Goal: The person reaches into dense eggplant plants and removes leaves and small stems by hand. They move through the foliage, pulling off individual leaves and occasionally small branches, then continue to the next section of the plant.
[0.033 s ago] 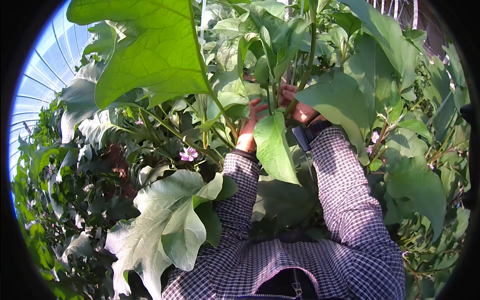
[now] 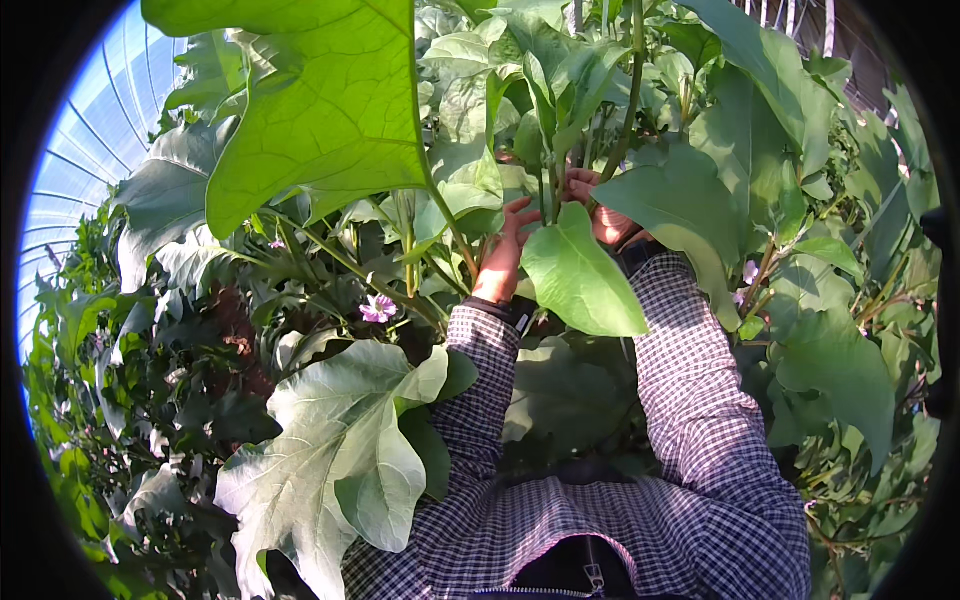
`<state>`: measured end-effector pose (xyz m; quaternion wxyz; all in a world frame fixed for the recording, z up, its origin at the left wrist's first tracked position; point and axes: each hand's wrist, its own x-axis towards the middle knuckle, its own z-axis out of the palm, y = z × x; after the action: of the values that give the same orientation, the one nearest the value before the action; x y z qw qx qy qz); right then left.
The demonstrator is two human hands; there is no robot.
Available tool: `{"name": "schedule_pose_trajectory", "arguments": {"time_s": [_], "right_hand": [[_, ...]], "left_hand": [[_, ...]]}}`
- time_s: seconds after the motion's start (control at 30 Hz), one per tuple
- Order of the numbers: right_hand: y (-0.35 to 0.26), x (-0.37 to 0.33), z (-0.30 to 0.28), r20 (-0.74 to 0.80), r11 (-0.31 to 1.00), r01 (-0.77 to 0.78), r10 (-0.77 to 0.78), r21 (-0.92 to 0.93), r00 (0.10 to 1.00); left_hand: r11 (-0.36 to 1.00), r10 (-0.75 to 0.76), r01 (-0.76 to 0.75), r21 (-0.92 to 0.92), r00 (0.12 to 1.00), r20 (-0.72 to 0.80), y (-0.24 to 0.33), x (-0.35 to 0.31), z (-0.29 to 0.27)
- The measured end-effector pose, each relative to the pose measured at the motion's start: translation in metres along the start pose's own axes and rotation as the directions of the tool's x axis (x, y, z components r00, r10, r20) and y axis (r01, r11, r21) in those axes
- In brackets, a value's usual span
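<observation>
Among the leaves of an eggplant plant, both my hands reach in around the upright stems. My left hand (image 2: pixel 503 256) is left of a thin green shoot (image 2: pixel 549 190); its fingers are slightly bent and apart, with some tips hidden. On the other side, my right hand (image 2: pixel 606 220) has its fingers curled beside a thicker stem (image 2: pixel 630 100); what they hold is hidden. A broad leaf (image 2: pixel 580 275) hangs in front of my wrists and covers part of the right one. A dark band (image 2: pixel 505 311) circles my left wrist.
A large bright leaf (image 2: pixel 320 110) hangs close at the upper left. Another big lobed leaf (image 2: pixel 335 450) spreads beside my left forearm. A purple flower (image 2: pixel 378 308) shows left of my left wrist. Dense plants stand on both sides, with a ribbed translucent cover (image 2: pixel 110 130) at the far left.
The leaf before my wrists has swung right and up, covering more of my right wrist. The large bright leaf and the lobed leaf have shifted slightly right. My hands have barely moved.
</observation>
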<state>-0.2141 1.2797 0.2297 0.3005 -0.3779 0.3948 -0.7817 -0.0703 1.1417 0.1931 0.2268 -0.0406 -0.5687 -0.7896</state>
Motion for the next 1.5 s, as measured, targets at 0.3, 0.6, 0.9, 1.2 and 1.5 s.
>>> {"name": "schedule_pose_trajectory", "arguments": {"time_s": [0.3, 0.6, 0.9, 1.2, 1.5], "right_hand": [[-0.046, -0.028, -0.037, -0.180, 0.913, 0.260, -0.326, -0.315, 0.928], [-0.041, -0.104, 0.007, -0.332, 0.895, 0.274, -0.392, -0.351, 0.858], [0.041, -0.280, 0.039, -0.677, 0.939, -0.163, -0.092, -0.304, 0.730], [0.021, -0.411, 0.069, -0.684, 0.875, -0.302, -0.045, -0.379, 0.728], [-0.055, -0.443, 0.059, -0.647, 0.852, -0.037, -0.367, -0.521, 0.668]], "left_hand": [[0.989, -0.131, 0.131, 0.064, 0.991, 0.001, -0.016, 0.021, 0.011], [0.593, 0.529, -0.403, 0.697, 0.848, 0.041, -0.060, -0.068, 0.040], [0.710, -0.191, -0.338, 0.618, 0.753, 0.630, -0.100, -0.191, 0.010], [0.364, -0.631, -0.263, 0.894, 0.636, 0.444, -0.150, -0.215, -0.025], [0.795, -0.081, -0.337, 0.505, 0.766, 0.638, -0.109, -0.205, 0.129]]}}
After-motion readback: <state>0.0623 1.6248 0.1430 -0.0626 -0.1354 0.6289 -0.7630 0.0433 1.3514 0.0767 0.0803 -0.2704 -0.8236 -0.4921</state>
